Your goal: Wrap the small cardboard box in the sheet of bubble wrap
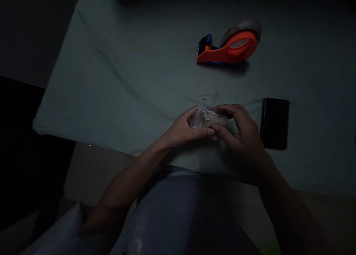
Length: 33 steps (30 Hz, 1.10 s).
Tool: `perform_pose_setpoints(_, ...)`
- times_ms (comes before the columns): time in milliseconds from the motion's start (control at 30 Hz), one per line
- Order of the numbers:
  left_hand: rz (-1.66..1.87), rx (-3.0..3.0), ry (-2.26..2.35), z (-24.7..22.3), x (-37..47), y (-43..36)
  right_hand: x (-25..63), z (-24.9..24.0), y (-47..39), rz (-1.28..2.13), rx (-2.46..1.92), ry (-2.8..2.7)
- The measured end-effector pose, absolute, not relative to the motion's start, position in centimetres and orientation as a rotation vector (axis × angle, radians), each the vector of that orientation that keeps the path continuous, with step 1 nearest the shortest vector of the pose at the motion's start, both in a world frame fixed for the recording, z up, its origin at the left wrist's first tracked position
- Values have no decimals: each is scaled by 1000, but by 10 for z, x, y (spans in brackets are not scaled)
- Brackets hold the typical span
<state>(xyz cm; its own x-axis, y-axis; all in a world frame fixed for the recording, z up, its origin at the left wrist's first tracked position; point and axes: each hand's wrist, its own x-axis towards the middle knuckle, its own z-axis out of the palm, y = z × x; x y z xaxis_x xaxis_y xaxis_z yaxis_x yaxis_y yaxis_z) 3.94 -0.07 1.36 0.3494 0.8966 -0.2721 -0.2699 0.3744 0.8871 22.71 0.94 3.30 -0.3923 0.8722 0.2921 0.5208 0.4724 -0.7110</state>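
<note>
Between both hands, just above the near part of the table, is a small bundle in crinkled clear plastic wrap [205,118]. What lies inside the plastic is too dark to make out. My left hand [185,129] is closed around the bundle's left side, its thumb stretched along the near edge. My right hand [240,127] pinches the right side of the plastic, thumb near and fingers at the far side. The two thumbs almost meet at the front.
An orange and blue tape dispenser [230,49] with a tape roll stands farther back on the table. A black phone-like rectangular object [275,123] lies right of my right hand. A pale green cloth [111,95] with creases covers the table. The room is dim.
</note>
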Motion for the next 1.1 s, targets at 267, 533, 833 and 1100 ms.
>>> perform_pose_setpoints(267,764,950,941,20,31,-20,230,40,18,971,-1200,-1812)
perform_pose_setpoints(533,873,1095,1000,17,30,-21,219,56,1,793,-999,-2115)
perform_pose_setpoints(833,826,1001,797,19,22,-25,222,51,-16,398,-802,-2371)
perform_pose_setpoints(1100,847,1156,793,16,18,-23,215,39,-26,395,-878,-2313)
